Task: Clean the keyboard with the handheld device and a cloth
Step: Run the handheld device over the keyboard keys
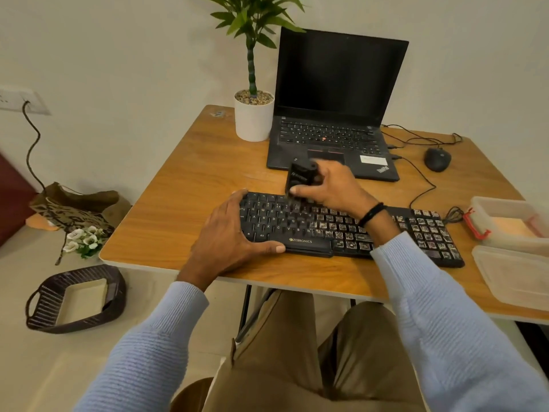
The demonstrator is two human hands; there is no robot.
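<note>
While your left hand (234, 233) lies across the left end of the black keyboard (421, 230), fingers spread over the keys and thumb along the front edge beside the "ZEBRONICS" mark, your right hand (332, 185) curls its fingers round the black handheld device (298, 175). You hold it upright, its lower end on the upper key rows, left of centre. Its white lettering is too blurred to read. The keyboard sits near the front of the wooden surface (184, 188), before an open laptop (335, 84) marked "ThinkPad", screen dark.
</note>
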